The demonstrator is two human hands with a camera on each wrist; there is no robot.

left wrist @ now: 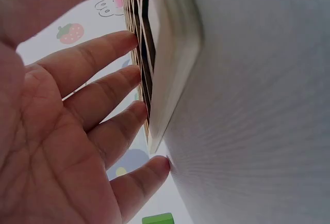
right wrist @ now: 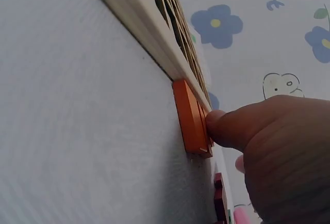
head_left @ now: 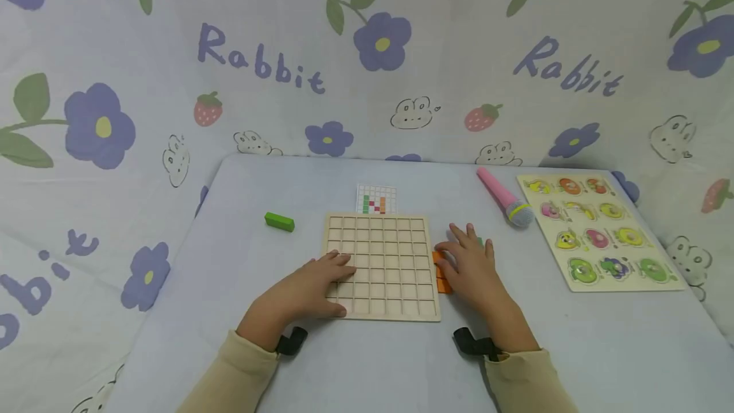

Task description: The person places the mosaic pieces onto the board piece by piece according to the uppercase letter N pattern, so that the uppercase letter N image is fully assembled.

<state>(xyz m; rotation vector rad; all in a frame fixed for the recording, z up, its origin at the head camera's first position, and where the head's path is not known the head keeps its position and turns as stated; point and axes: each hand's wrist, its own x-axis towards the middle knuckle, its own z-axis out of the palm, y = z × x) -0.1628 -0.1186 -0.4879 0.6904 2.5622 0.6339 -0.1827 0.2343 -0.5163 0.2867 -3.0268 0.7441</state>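
Note:
A square wooden grid board [head_left: 385,268] lies flat with its squares bare. My left hand [head_left: 309,289] rests over its left edge, fingers nearly straight; the left wrist view has three fingertips on the grid and the little finger [left wrist: 142,182] beyond the corner. On the board's right side, my right hand [head_left: 476,273] spreads its fingers over small blocks. Its thumb [right wrist: 232,128] touches an orange block [right wrist: 191,121] lying against the board's edge. Dark red blocks [right wrist: 220,198] stand farther along, partly hidden by this hand in the head view.
Behind the board lies a small pattern card [head_left: 390,195] with coloured squares. A green block [head_left: 279,222] sits at the left. Over on the right are a pink toy microphone [head_left: 501,193] and a fruit puzzle board [head_left: 585,253]. A printed cloth [head_left: 344,94] hangs at the back.

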